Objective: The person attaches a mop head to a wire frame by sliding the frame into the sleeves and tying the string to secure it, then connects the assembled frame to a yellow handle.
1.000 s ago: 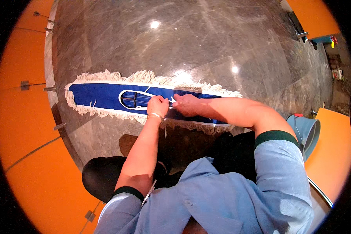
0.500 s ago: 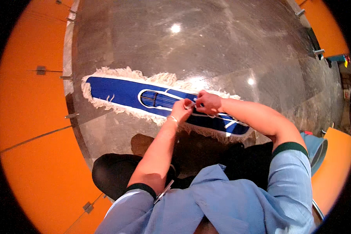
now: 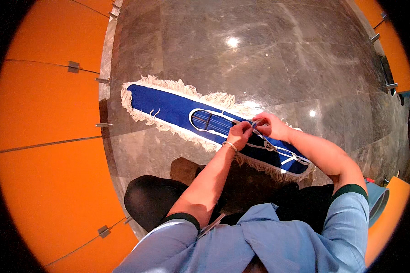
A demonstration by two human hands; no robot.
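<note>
A long flat dust mop head (image 3: 161, 101) lies on the floor in front of me, blue-backed with white edging and a cream fringe. An oval opening in its backing shows a thin wire frame (image 3: 208, 121) inside. Over the right half of the backing, my left hand (image 3: 240, 135) is closed in a pinch on a white tie string. Right beside it, my right hand (image 3: 272, 126) pinches the same white strings between thumb and fingers. More white tie strings (image 3: 269, 146) lie knotted along the slit toward the right end. The exact hold at the fingertips is partly hidden.
Orange panels (image 3: 54, 104) with metal brackets line the left side, and another orange panel (image 3: 398, 63) stands at the far right. By my right elbow is a grey-blue rounded container (image 3: 379, 202). Grey polished floor (image 3: 191, 45) stretches ahead. My dark-clad knees flank the near side.
The whole view has shifted, placing everything farther right in the picture. My right hand has turned, its fingers now more extended in a pinch; both hands stay over the ties.
</note>
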